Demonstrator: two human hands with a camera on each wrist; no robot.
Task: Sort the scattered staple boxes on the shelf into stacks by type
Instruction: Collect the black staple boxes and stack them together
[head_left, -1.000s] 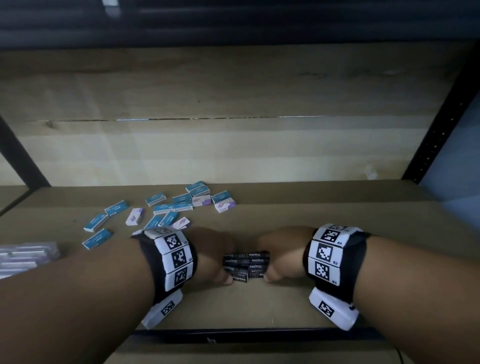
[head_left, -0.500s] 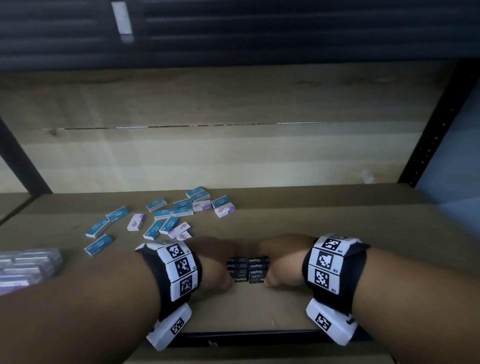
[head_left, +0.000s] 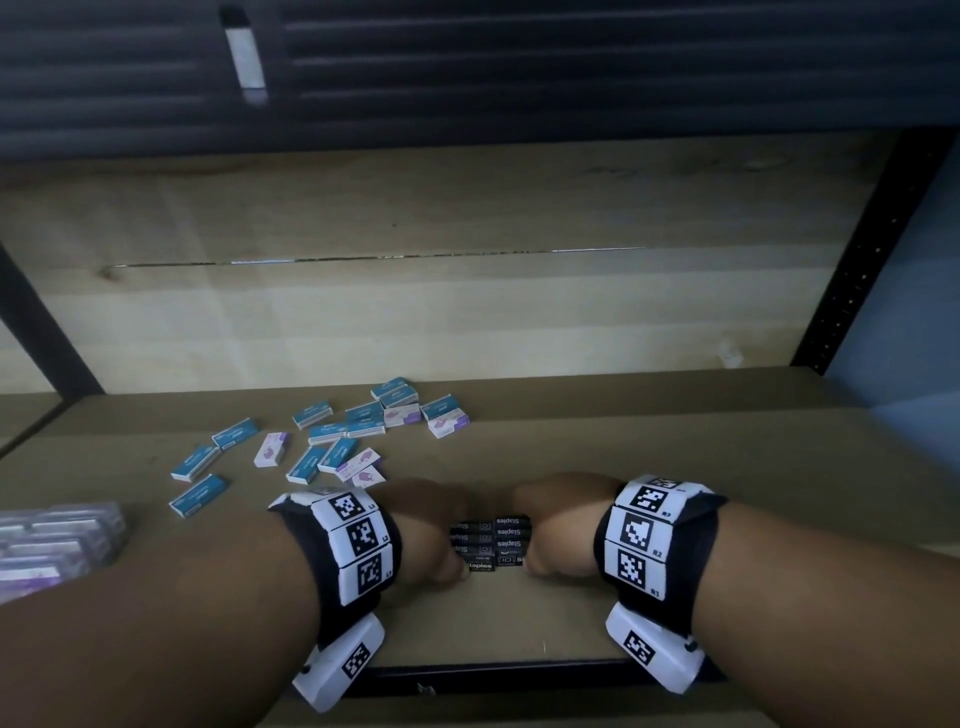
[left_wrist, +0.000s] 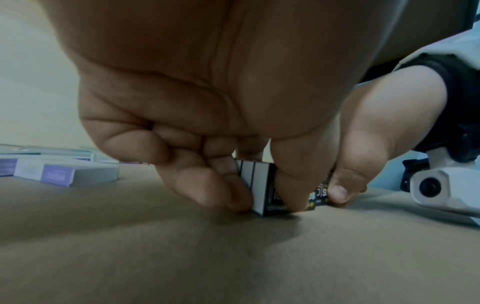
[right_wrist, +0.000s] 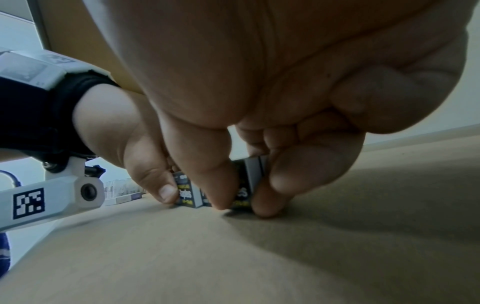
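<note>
Far left on the shelf sits a clear pack, then scattered blue boxes and purple boxes. Front centre, left hand and right hand both curl fingers round the black boxes, squeezing the row from either end, standing on the shelf.

The hands hide both ends of the black boxes, so their count cannot be told. The clear packs are cut off by the head view's left edge. Print on the blue boxes is too small to read.
</note>
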